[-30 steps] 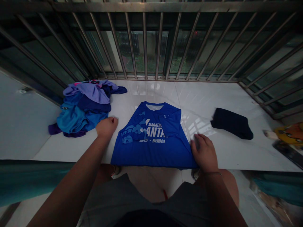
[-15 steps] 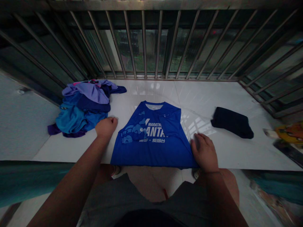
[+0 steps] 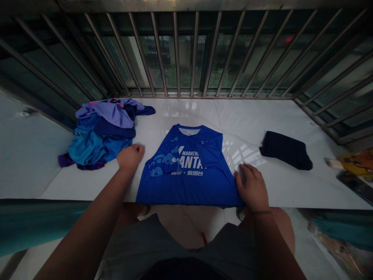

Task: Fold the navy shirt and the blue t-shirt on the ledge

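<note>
A blue sleeveless running shirt (image 3: 188, 186) lies flat in front of me, with white lettering and a paler blue pattern on its chest. Its side panels are folded inward and its lower edge reaches the front of the white tiled ledge (image 3: 244, 116). Left of the shirt, my left hand (image 3: 130, 156) rests on the tiles as a closed fist, apart from the fabric and near a pile of clothes (image 3: 100, 134). At the shirt's lower right edge lies my right hand (image 3: 251, 187), loosely curved, thumb and fingers apart, holding nothing; its thumb side touches the fabric.
Folded dark navy cloth (image 3: 285, 151) sits on the right of the ledge. Farther right are a dark phone-like object (image 3: 354, 187) and something yellow (image 3: 359, 161). Metal bars (image 3: 176, 58) close off the back, and a wall (image 3: 23, 151) stands on the left.
</note>
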The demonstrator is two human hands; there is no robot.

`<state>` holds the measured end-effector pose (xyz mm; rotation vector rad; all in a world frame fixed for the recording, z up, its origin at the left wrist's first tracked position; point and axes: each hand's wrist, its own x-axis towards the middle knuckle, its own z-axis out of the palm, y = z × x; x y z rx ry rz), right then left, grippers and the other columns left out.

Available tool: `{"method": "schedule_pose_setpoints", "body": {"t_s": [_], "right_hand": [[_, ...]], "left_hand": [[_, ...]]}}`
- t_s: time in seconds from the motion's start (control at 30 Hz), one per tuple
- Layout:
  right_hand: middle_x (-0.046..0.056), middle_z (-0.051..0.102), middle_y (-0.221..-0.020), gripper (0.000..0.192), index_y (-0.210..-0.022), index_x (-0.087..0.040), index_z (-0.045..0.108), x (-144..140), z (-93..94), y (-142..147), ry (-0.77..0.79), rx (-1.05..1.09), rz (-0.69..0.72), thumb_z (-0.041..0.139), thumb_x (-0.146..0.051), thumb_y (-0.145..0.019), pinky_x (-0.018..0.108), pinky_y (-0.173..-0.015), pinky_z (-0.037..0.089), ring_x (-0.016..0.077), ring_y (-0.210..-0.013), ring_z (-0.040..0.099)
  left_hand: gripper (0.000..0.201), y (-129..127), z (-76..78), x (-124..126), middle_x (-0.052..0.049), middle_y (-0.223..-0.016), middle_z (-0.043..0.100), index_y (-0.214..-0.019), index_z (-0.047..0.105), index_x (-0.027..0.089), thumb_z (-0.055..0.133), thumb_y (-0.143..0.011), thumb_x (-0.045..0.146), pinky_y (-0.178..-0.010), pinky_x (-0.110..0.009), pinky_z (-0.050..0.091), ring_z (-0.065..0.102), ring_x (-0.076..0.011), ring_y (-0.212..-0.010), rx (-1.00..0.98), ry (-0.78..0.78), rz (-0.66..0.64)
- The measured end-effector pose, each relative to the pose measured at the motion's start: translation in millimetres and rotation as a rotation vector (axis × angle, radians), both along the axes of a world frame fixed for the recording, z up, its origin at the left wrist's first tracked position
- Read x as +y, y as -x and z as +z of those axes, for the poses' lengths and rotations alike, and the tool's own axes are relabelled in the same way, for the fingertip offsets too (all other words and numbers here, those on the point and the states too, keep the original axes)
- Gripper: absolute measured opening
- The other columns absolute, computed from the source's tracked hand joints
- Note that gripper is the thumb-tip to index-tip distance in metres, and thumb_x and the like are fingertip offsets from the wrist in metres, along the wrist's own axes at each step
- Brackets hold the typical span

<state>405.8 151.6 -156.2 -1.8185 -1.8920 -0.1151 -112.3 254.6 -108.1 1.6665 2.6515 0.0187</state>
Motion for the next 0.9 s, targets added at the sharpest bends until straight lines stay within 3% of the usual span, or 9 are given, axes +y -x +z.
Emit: {"method": "schedule_pose_setpoints", "body": {"t_s": [0.9], "right_hand": [[0.022,0.075,-0.137,0.044,-0.136,-0.015,0.077,-0.6,4.1,2.4,-0.002,0.004,0.001,0.057,-0.044,-0.110,0.062,-0.117,0.056,0.0399,-0.124,0.070]], "left_hand": [[0.060,-4.0,5.7,-1.9,-0.021,-0.110,0.085,-0.115,0.089,0.020,0.037,-0.110,0.050,-0.073,-0.038,0.047,0.078,-0.0384,-0.100,0.001,0.011,-0.003]]}}
